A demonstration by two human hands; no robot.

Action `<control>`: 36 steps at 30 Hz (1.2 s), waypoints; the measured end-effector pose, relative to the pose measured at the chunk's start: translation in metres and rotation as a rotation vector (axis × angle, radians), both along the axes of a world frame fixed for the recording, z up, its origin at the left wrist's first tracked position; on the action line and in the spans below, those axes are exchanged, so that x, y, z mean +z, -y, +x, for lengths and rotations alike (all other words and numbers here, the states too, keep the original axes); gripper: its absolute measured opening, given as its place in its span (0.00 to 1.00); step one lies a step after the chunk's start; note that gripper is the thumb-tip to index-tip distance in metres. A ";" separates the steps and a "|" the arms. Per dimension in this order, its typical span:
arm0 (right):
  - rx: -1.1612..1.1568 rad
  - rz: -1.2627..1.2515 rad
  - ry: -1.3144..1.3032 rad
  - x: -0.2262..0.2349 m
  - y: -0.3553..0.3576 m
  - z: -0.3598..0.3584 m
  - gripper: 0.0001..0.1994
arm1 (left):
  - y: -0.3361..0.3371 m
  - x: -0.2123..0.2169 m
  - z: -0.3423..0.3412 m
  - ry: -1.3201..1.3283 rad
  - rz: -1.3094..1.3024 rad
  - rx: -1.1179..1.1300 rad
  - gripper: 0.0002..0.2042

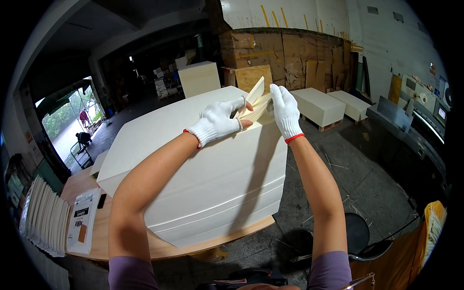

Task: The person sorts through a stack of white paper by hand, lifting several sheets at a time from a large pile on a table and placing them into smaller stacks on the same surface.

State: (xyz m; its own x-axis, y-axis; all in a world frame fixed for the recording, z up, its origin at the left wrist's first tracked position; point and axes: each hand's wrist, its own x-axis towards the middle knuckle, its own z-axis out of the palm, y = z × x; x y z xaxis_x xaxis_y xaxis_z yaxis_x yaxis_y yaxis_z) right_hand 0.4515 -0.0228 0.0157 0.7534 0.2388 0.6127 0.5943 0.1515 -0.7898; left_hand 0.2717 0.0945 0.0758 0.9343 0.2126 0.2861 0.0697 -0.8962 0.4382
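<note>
A tall stack of large cream-white paper sheets (169,118) stands on a wooden table in front of me. At its far right corner several sheets (257,110) are bent up and fanned apart. My left hand (217,121), in a white glove with bare thumb and fingertip showing, pinches these lifted sheets from the left. My right hand (284,110), gloved in white with a red cuff, is closed at the right edge of the same sheets; its thumb is mostly hidden. One curled corner sticks up between the two hands.
On the wooden table (79,181) at left lie a printed white packet (83,222), a black phone-like object (101,201) and a row of wrapped bundles (44,215). More paper stacks (320,107) sit on pallets beyond. A machine (420,116) stands right, a black stool (358,233) nearer.
</note>
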 end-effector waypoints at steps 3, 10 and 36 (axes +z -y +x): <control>0.030 0.025 -0.029 0.004 0.000 -0.010 0.27 | -0.010 -0.004 0.002 0.038 -0.044 -0.021 0.18; -0.068 -0.012 0.077 -0.004 0.008 0.011 0.26 | 0.005 -0.005 0.001 0.110 0.200 -0.091 0.22; 0.040 -0.514 0.323 0.033 0.030 0.013 0.28 | -0.025 -0.012 0.021 -0.004 0.203 0.013 0.18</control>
State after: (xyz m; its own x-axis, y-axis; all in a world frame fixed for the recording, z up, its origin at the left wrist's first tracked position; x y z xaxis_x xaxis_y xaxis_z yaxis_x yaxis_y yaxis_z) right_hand 0.4641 -0.0527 0.0482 0.5327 0.5892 0.6074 0.8180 -0.1743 -0.5482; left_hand 0.2931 0.1192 0.0641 0.9330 0.1631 0.3207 0.0835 -0.9652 0.2479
